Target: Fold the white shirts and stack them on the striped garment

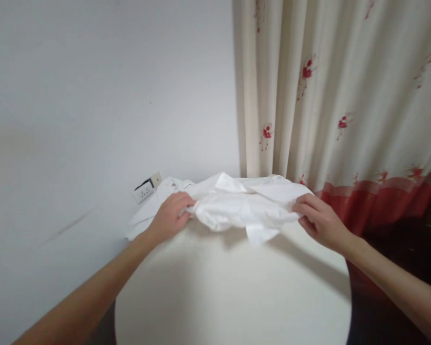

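A white shirt (237, 206) is stretched between my two hands over the far part of a round white table (230, 287). My left hand (174, 213) pinches a bunched end of it at the left. At the right, my right hand (316, 218) grips the opposite edge between thumb and fingers. The near edge of the cloth is raised and throws a shadow on the tabletop. A pointed flap, like a collar tip or cuff, hangs down in the middle. More white fabric (145, 213) lies rumpled behind my left hand; whether it is the same piece I cannot tell.
A pale wall (111, 96) stands behind and left of the table, with a power strip (143, 191) and a socket plate (156, 179) low on it. A cream curtain (330, 96) with red flowers hangs behind at the right. The table's rounded edge curves near both forearms.
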### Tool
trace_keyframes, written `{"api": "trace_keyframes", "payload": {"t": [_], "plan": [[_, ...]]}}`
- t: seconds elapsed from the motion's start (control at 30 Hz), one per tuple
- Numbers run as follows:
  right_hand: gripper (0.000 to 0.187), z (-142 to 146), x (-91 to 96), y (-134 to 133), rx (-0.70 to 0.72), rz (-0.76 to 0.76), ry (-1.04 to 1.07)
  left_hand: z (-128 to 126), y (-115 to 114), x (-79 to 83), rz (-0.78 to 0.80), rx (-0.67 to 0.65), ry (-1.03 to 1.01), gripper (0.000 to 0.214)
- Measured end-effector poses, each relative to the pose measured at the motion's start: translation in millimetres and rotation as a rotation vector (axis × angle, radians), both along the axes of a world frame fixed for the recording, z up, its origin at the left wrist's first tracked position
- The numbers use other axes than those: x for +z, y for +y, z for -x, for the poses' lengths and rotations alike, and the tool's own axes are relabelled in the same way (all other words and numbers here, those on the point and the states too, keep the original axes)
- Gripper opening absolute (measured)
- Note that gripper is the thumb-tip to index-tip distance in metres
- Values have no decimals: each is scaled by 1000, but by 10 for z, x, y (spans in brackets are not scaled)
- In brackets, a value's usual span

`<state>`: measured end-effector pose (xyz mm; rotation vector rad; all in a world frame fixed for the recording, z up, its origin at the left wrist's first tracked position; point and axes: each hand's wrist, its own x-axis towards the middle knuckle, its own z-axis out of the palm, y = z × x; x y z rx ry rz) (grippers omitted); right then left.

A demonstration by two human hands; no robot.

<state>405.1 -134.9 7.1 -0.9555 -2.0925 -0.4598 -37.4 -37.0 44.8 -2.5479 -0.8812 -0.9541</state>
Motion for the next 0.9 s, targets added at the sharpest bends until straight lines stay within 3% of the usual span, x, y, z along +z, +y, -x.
{"api": "trace_keyframes", "payload": {"t": [0.13, 0.23, 0.3, 0.43, 0.53, 0.63, 0.7, 0.77, 0.9], "plan": [[19, 130, -384, -475, 28, 285, -136, 242, -555, -628, 282, -118, 224, 15], [18, 194, -535, -628, 11, 456, -220, 224, -808, -900, 443, -109, 326, 14], [17, 227, -508, -688, 6, 525, -241, 178, -905, -913, 495, -99, 329, 15], [18, 255, -340, -844, 35, 675, -248, 160, -1034, -729, 668, -64, 313, 9], [18, 195, -283, -932, 154, 901, -212, 200, -1073, -565, 928, -157, 403, 3], [21, 128, -303, -823, 272, 1157, -172, 155, -1002, -463, 1123, -200, 408, 10], [22, 162, -349, -610, 236, 1179, -123, 7, -893, -482, 1027, -89, 251, 18], [24, 295, -425, -327, 116, 1049, -42, -240, -750, -590, 825, 37, 67, 21], [34, 754, -641, 185, -127, 809, 65, -799, -406, -947, 585, 141, 65, 42]]}}
